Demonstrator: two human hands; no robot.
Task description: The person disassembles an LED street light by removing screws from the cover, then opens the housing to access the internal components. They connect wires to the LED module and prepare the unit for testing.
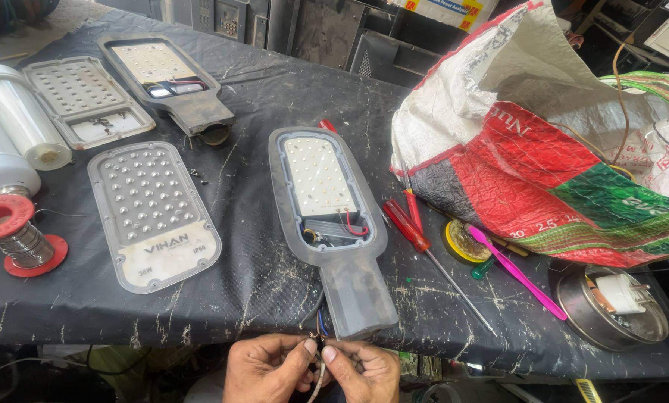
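Down at the table's near edge, both hands pinch the thin wires (319,357) that hang from the neck of the open lamp (327,224): the left hand (269,369) has thumb and forefinger closed on the wire ends from one side, the right hand (364,371) closes on them from the other, so the fingertips nearly meet, and a pale twisted strand trails down between them. Whether the ends are being stripped or twisted together cannot be told. Just above the fingers the lamp lies with its cover off, its white LED board bare and red and black leads loose in the driver bay, so the opening-up looks done while the wiring and closing look left to do. Beside the right hand, a red screwdriver (418,239) lies just right of the lamp, then a yellow flux tin (463,242), a pink tool (515,272) and a round metal dish (610,310), with a woven sack (558,149) behind. Out from the left hand lie the lens cover (154,213), farther off a solder spool (13,235), two more lamp parts (88,101) (172,82) and clear rolls (21,116).
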